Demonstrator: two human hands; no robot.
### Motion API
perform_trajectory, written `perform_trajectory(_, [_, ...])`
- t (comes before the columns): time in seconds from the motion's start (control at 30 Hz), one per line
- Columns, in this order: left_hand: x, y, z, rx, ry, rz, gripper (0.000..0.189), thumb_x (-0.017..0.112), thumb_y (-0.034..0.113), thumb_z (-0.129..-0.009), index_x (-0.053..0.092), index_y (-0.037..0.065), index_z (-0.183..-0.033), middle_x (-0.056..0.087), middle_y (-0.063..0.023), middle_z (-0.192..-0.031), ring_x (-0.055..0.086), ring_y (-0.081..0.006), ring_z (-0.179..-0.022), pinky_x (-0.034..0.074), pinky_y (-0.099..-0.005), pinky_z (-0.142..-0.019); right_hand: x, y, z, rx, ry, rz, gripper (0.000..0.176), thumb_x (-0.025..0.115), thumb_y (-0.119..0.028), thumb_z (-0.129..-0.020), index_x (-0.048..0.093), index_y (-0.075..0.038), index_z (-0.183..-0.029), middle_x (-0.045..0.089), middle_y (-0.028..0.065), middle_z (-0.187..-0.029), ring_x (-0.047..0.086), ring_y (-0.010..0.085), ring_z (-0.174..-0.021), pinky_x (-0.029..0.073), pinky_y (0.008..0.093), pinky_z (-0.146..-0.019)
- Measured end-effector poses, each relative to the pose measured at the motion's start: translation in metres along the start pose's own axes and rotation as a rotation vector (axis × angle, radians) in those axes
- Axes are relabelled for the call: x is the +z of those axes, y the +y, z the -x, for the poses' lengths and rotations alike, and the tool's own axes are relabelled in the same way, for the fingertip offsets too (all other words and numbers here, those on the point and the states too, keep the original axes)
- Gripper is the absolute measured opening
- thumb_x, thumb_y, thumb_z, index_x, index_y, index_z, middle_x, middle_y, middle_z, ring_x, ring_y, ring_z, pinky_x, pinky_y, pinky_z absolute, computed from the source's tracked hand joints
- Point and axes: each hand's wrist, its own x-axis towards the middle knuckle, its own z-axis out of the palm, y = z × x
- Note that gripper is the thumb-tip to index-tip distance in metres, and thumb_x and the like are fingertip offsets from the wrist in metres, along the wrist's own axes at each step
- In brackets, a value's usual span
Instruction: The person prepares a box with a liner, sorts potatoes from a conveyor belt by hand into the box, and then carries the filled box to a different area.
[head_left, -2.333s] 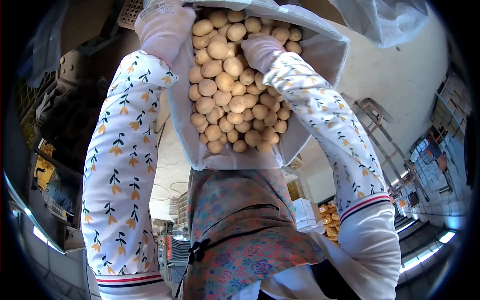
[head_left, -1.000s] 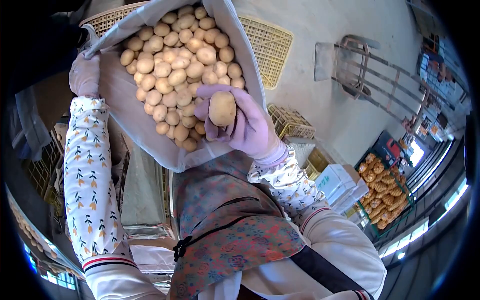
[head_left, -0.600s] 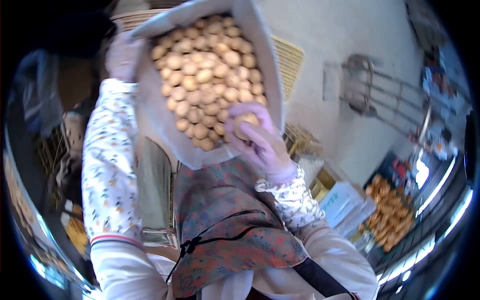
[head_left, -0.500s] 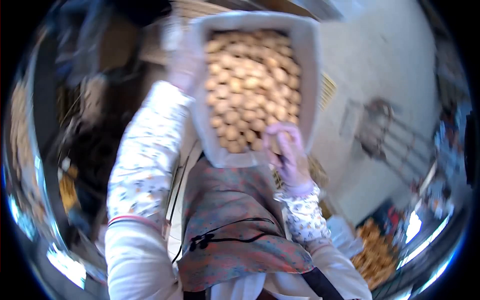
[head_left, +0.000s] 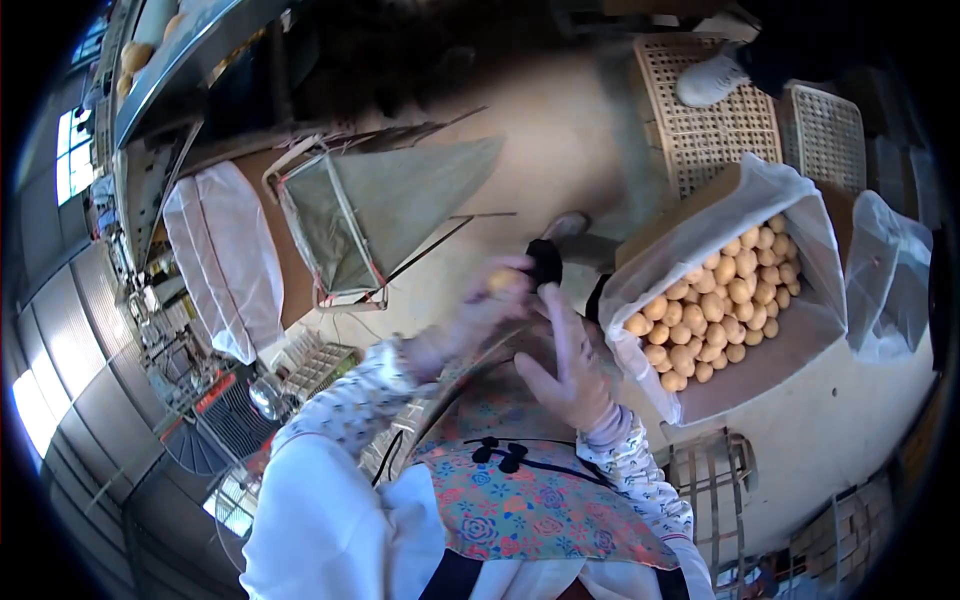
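Note:
My left hand (head_left: pixel 470 315), in a pale purple glove and blurred by motion, is raised in front of me with a potato (head_left: pixel 500 281) at its fingertips. Beside it, my right hand (head_left: pixel 565 365), also gloved, has its fingers spread and holds nothing. To the right stands a cardboard box (head_left: pixel 760 365) lined with white plastic and holding several potatoes (head_left: pixel 715 305). My right hand is just left of the box's near corner and does not touch it.
A grey funnel-shaped metal hopper (head_left: pixel 385 210) stands on the floor to the left, next to a white sack (head_left: pixel 225 260). Plastic crates (head_left: pixel 710 125) lie beyond the box, with another person's white shoe (head_left: pixel 708 80) on one. A clear plastic bag (head_left: pixel 890 270) sits at the far right.
The view has swung away from the box, which now sits to my right. My left hand has let go of the liner. The potato has passed from my right hand to my left.

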Motion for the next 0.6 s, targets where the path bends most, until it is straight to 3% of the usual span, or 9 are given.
perform_trajectory(0.07, [-0.060,0.025,0.021,0.382,0.456,-0.381,0.029,0.067,0.006,-0.095,0.060,0.009,-0.123,0.062,-0.0031,-0.114,0.061,-0.0127,-0.097,0.053,-0.0285,-0.087,0.004,0.013,0.007,-0.133,0.050,0.149,0.059,0.068,-0.018,-0.091,0.048,0.007,-0.140,0.055,0.0268,-0.137,0.055,0.0401,-0.126,0.045,0.0447,-0.106])
perform_trajectory(0.13, [-0.132,0.050,0.033,0.560,0.891,-0.798,0.034,0.067,0.005,-0.094,0.059,0.004,-0.127,0.062,-0.0074,-0.121,0.060,-0.0160,-0.107,0.050,-0.0295,-0.094,-0.004,0.051,0.026,0.063,0.189,0.161,0.053,0.061,-0.015,-0.095,0.047,0.006,-0.141,0.054,0.0259,-0.139,0.055,0.0393,-0.128,0.044,0.0440,-0.108])
perform_trajectory(0.2, [-0.229,0.044,0.053,0.134,1.115,-1.424,0.060,0.074,0.016,-0.090,0.049,0.001,-0.142,0.057,-0.0178,-0.136,0.055,-0.0295,-0.125,0.042,-0.0389,-0.109,-0.028,0.090,0.043,0.223,0.444,0.052,0.047,0.057,-0.013,-0.097,0.051,0.007,-0.139,0.056,0.0266,-0.138,0.055,0.0385,-0.129,0.043,0.0441,-0.109])
perform_trajectory(0.23, [-0.241,0.048,0.046,-0.111,1.142,-1.214,0.067,0.075,0.021,-0.089,0.045,0.000,-0.145,0.053,-0.0221,-0.140,0.052,-0.0344,-0.129,0.039,-0.0420,-0.112,-0.047,0.116,0.055,0.290,0.471,0.046,0.047,0.057,-0.011,-0.099,0.049,0.007,-0.141,0.055,0.0226,-0.141,0.053,0.0331,-0.132,0.042,0.0414,-0.111])
perform_trajectory(0.27, [-0.232,0.028,0.028,0.352,1.084,-1.460,0.064,0.073,0.021,-0.092,0.044,-0.001,-0.145,0.051,-0.0238,-0.142,0.049,-0.0368,-0.131,0.039,-0.0438,-0.112,-0.071,0.141,0.064,0.360,0.520,0.047,0.047,0.056,-0.009,-0.100,0.048,0.006,-0.143,0.055,0.0187,-0.143,0.051,0.0278,-0.135,0.040,0.0386,-0.113])
perform_trajectory(0.33, [-0.132,0.043,-0.026,0.601,0.673,-1.492,0.062,0.071,0.017,-0.093,0.043,0.000,-0.146,0.052,-0.0203,-0.141,0.050,-0.0332,-0.130,0.038,-0.0434,-0.112,-0.124,0.178,0.065,0.326,0.626,0.319,0.045,0.061,-0.017,-0.096,0.057,0.008,-0.132,0.059,0.0259,-0.134,0.057,0.0376,-0.125,0.045,0.0419,-0.107])
perform_trajectory(0.43, [0.009,0.019,-0.109,0.523,0.210,-1.323,0.061,0.070,0.014,-0.093,0.044,-0.002,-0.146,0.051,-0.0204,-0.144,0.049,-0.0322,-0.134,0.039,-0.0401,-0.113,-0.213,0.212,0.034,0.500,0.580,0.608,0.064,0.061,-0.045,-0.092,0.053,-0.001,-0.139,0.058,0.0243,-0.133,0.056,0.0407,-0.122,0.045,0.0458,-0.104])
perform_trajectory(0.53, [0.170,0.005,-0.188,0.609,-0.103,-1.249,0.074,0.077,0.024,-0.087,0.042,-0.001,-0.147,0.050,-0.0237,-0.145,0.047,-0.0357,-0.135,0.038,-0.0430,-0.113,-0.200,0.273,-0.006,0.768,0.645,0.753,0.067,0.046,-0.056,-0.097,0.045,-0.015,-0.149,0.049,0.0228,-0.144,0.043,0.0402,-0.136,0.035,0.0558,-0.110])
perform_trajectory(0.6, [0.243,-0.010,-0.253,1.070,-0.204,-1.292,0.081,0.081,0.037,-0.082,0.045,0.004,-0.146,0.051,-0.0234,-0.144,0.049,-0.0385,-0.133,0.042,-0.0459,-0.109,-0.168,0.250,0.014,0.429,0.850,0.859,0.063,0.056,-0.046,-0.093,0.047,-0.015,-0.147,0.050,0.0237,-0.141,0.044,0.0408,-0.133,0.033,0.0585,-0.111])
